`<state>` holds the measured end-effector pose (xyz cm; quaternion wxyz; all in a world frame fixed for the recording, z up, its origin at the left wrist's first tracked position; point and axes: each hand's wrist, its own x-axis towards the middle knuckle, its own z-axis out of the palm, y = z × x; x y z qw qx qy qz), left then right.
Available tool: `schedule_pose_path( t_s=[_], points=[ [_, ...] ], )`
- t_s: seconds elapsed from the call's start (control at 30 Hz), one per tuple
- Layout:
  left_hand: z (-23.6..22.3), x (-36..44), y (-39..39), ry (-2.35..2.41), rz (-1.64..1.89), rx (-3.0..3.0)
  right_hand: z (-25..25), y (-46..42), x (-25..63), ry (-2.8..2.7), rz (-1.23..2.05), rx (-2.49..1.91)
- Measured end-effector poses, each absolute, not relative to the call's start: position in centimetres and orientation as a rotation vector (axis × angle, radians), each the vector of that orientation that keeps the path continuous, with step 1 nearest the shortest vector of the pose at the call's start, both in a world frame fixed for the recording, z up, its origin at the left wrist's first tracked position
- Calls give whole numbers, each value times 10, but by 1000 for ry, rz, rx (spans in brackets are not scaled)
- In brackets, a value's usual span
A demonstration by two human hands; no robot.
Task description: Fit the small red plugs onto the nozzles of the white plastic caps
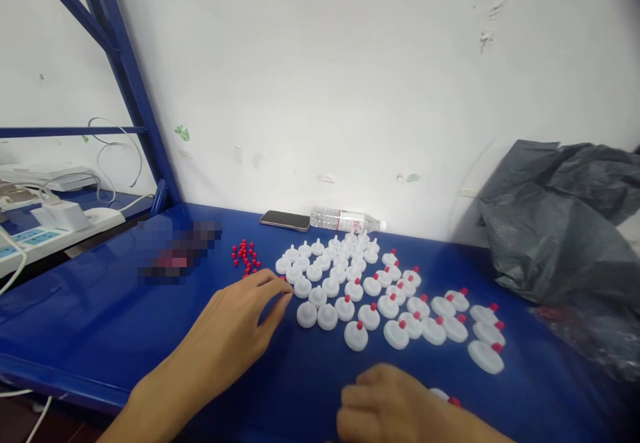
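Observation:
Several white plastic caps (350, 283) stand in rows on the blue table (100, 323); those at the right carry small red tips, those at the far left do not. A heap of loose red tips (245, 256) lies left of the rows. My left hand (240, 326) rests on the table with its fingertips pinched together beside the leftmost caps, near the red heap. My right hand (390, 406) lies at the near edge, fingers curled around a white cap with a red tip (445, 398).
A phone (285, 220) and a lying water bottle (345, 220) sit by the wall behind the caps. A dark plastic bag (560, 230) fills the right side. Power strips and cables (45, 223) lie on a shelf at left, beside a blue rack post (130, 83).

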<state>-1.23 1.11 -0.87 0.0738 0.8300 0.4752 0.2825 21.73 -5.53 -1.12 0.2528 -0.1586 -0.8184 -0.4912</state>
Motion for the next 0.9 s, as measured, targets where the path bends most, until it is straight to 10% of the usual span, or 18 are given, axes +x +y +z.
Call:
schedule_pose_path(
  t_s=[0.2,0.9],
  points=[
    [8,-28,20,1572,650,2489,-26,-31,249,-2428,-242,-631],
    [-25,-27,33,1597,390,2620,-19,-19,252,-2397,-438,-790]
  ],
)
